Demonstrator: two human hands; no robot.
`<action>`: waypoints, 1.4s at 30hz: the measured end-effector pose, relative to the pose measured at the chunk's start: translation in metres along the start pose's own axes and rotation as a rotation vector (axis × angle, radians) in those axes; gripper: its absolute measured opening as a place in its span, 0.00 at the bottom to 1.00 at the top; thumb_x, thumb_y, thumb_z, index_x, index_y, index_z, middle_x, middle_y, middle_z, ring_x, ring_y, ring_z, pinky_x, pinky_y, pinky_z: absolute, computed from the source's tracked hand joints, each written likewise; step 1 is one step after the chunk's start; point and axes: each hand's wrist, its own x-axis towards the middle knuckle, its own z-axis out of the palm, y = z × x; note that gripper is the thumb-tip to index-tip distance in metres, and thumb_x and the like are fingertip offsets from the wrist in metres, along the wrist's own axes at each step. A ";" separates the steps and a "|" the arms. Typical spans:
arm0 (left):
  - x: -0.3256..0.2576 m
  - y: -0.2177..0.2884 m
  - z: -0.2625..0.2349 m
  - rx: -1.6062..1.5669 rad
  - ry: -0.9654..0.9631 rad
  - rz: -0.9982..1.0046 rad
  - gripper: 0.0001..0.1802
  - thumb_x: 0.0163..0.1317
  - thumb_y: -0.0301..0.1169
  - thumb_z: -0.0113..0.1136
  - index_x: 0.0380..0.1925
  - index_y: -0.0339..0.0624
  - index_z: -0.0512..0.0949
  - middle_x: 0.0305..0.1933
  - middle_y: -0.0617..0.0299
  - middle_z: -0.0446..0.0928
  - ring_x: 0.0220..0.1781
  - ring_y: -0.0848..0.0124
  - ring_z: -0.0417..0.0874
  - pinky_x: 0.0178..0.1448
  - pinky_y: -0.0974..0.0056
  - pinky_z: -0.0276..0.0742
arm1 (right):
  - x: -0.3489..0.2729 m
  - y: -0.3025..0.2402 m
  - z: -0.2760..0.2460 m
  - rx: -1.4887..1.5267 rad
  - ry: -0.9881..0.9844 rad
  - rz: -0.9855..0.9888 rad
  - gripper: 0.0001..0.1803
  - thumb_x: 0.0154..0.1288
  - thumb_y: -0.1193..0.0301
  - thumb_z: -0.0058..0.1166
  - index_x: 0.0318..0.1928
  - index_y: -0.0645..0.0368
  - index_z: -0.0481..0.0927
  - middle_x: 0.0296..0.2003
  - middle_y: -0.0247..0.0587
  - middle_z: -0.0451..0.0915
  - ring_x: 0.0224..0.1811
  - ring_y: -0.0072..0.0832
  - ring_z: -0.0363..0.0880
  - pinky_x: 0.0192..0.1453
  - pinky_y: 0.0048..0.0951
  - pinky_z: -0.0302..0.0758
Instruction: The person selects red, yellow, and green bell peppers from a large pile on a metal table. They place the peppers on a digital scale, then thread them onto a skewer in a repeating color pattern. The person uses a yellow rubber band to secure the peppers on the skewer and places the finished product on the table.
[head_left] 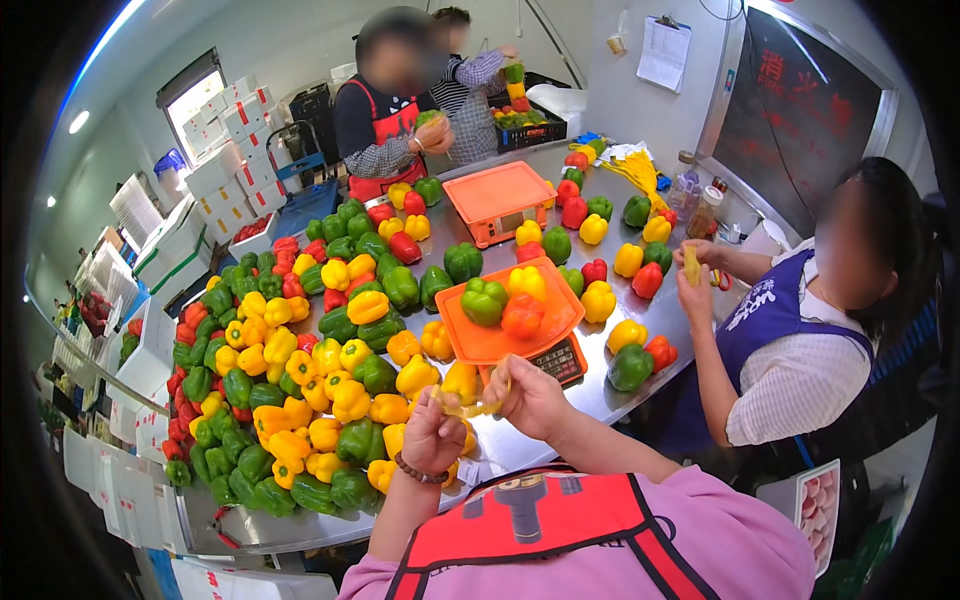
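Observation:
My left hand (432, 432) and my right hand (530, 395) are raised close together over the near edge of a steel table (600, 395). Between them they stretch a thin yellowish band (470, 407). Just beyond my hands stands an orange scale (515, 330) whose tray carries a green pepper (484, 300), a yellow pepper (527, 282) and a red-orange pepper (522, 315). A beaded bracelet circles my left wrist. I wear a pink top and a red apron.
A big heap of green, yellow and red peppers (300, 370) covers the table's left half. A second orange scale (497, 200) stands farther back. A person in a purple apron (790, 330) sits at the right; two people stand at the far end. White boxes are stacked at left.

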 end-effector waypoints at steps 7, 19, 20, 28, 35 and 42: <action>0.008 0.032 0.009 0.092 -0.087 0.151 0.03 0.72 0.34 0.49 0.41 0.50 0.71 0.30 0.67 0.72 0.19 0.82 0.61 0.26 0.77 0.61 | -0.022 0.000 0.023 -1.226 -0.210 0.290 0.10 0.67 0.64 0.57 0.37 0.57 0.76 0.26 0.35 0.77 0.32 0.17 0.75 0.35 0.20 0.70; -0.009 -0.005 -0.008 0.686 0.027 -0.024 0.09 0.67 0.32 0.56 0.38 0.38 0.80 0.31 0.71 0.75 0.33 0.80 0.74 0.36 0.75 0.68 | -0.029 -0.007 0.013 0.062 0.075 0.048 0.07 0.72 0.66 0.49 0.45 0.54 0.71 0.23 0.27 0.68 0.24 0.16 0.67 0.29 0.19 0.65; -0.003 -0.004 -0.006 0.523 -0.028 0.110 0.10 0.68 0.35 0.55 0.39 0.40 0.80 0.33 0.70 0.76 0.36 0.77 0.75 0.38 0.73 0.70 | -0.033 0.000 0.016 -0.074 0.112 0.113 0.08 0.71 0.67 0.51 0.46 0.55 0.71 0.24 0.27 0.69 0.25 0.16 0.68 0.30 0.19 0.67; 0.009 0.020 0.015 0.283 -0.095 0.083 0.08 0.70 0.39 0.51 0.39 0.49 0.72 0.22 0.70 0.65 0.20 0.79 0.62 0.23 0.75 0.57 | -0.027 -0.020 0.003 -0.892 0.162 -0.067 0.07 0.67 0.70 0.55 0.43 0.59 0.77 0.31 0.29 0.77 0.34 0.15 0.76 0.39 0.18 0.72; 0.012 -0.003 -0.007 1.018 -0.109 -0.254 0.07 0.65 0.33 0.60 0.37 0.41 0.80 0.33 0.63 0.79 0.33 0.78 0.74 0.41 0.68 0.73 | -0.039 -0.028 -0.013 -0.302 0.175 0.038 0.05 0.71 0.69 0.50 0.44 0.54 0.75 0.30 0.29 0.77 0.26 0.13 0.71 0.28 0.17 0.66; 0.033 -0.004 0.006 0.024 -0.134 -0.154 0.09 0.68 0.37 0.54 0.38 0.44 0.74 0.29 0.65 0.73 0.29 0.73 0.75 0.35 0.70 0.71 | -0.034 -0.026 -0.029 -0.907 0.272 -0.035 0.08 0.68 0.69 0.55 0.42 0.61 0.79 0.31 0.29 0.79 0.32 0.15 0.74 0.37 0.19 0.71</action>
